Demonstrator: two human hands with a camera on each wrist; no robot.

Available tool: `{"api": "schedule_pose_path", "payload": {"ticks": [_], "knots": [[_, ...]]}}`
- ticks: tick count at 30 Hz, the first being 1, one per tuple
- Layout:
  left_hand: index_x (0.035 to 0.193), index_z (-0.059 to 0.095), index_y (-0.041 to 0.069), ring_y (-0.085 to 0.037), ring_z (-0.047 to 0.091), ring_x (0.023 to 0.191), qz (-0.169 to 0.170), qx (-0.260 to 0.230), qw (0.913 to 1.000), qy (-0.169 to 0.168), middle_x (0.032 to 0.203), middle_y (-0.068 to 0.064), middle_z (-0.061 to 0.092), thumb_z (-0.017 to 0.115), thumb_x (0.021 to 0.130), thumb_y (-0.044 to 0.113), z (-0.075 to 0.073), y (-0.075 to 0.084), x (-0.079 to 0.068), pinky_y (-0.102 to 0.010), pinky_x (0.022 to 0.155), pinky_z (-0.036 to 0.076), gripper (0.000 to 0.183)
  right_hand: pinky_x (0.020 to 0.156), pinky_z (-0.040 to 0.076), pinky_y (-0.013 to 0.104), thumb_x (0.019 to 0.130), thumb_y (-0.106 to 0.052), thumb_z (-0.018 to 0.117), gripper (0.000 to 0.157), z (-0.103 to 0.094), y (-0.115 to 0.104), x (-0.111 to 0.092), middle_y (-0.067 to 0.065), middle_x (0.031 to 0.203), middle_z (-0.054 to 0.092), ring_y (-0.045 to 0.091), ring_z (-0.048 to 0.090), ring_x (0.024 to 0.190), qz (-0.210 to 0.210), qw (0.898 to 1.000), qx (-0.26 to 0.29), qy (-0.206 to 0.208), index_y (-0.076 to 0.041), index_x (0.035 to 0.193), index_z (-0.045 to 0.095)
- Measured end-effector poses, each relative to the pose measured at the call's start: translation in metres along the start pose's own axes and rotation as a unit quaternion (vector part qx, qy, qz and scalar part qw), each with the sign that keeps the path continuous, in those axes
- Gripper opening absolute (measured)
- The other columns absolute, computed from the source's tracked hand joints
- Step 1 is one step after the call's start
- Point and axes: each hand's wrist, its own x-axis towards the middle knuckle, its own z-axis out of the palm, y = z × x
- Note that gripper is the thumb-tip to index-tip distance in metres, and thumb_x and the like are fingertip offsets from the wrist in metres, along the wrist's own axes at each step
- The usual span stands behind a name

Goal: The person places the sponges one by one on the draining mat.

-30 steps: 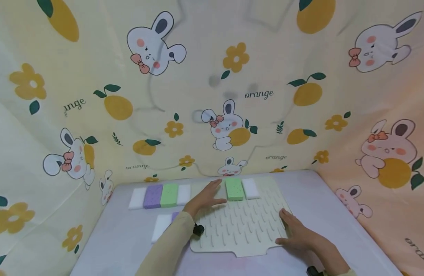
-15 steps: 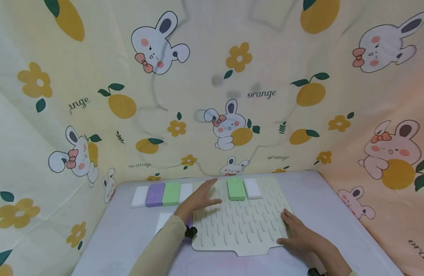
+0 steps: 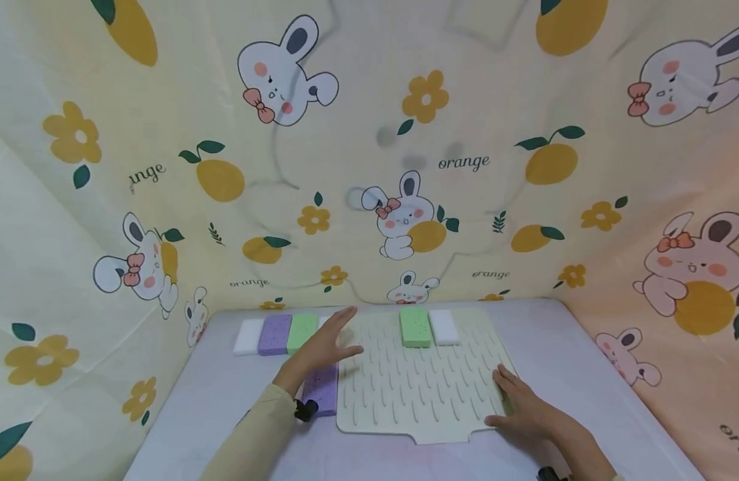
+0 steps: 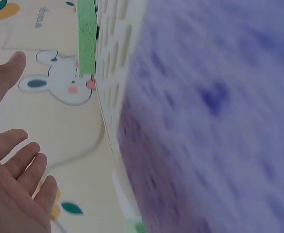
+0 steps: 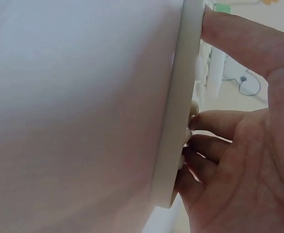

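A cream ridged board (image 3: pixel 429 401) lies on the table, with a green sponge (image 3: pixel 415 327) and a white sponge (image 3: pixel 444 329) side by side near its far edge. My left hand (image 3: pixel 321 347) is just left of the board, fingers extended and holding nothing. Below it, a purple sponge (image 3: pixel 320 394) lies along the board's left edge, partly behind the wrist; it looms large in the left wrist view. At the board's right edge my right hand (image 3: pixel 526 404) rests, its fingertips and thumb touching the board, as the right wrist view also shows.
At the table's far left stands a row: a white sponge (image 3: pixel 248 337), another purple sponge (image 3: pixel 275 334), another green sponge (image 3: pixel 302 332) and a further white piece partly behind the left hand. A patterned cloth (image 3: pixel 357 133) encloses the table's back and sides.
My left hand has moved left, from over the board to beside it, uncovering the purple sponge and hiding the white one near it. The right hand has stayed at the board's edge.
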Motion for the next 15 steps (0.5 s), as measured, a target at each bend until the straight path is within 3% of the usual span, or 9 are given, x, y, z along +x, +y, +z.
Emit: {"api": "schedule_pose_path", "payload": {"ticks": [8,15], "knots": [[0.160,0.026,0.015,-0.033,0.026,0.149,-0.017,-0.017,0.9991,0.036,0.165,-0.007,0.024,0.077,0.088,0.041,-0.021,-0.024,-0.027,-0.057,0.118,0.031,0.092,0.111,0.025,0.073,0.077,-0.056,0.079,0.114,-0.003,-0.002,0.000,0.031,0.161,0.010,0.055,0.013,0.144,0.009,1.000,0.000,-0.001,0.007,0.155,0.023],[0.161,0.022,0.016,-0.040,0.015,0.151,-0.058,-0.015,0.9979,0.025,0.167,-0.007,0.018,0.075,0.090,0.039,-0.037,-0.047,-0.053,-0.064,0.117,0.025,0.092,0.110,0.025,0.073,0.078,-0.050,0.081,0.112,0.001,-0.003,-0.001,0.034,0.159,0.012,0.058,0.015,0.142,-0.018,1.000,0.008,0.009,0.012,0.152,0.024]]}}
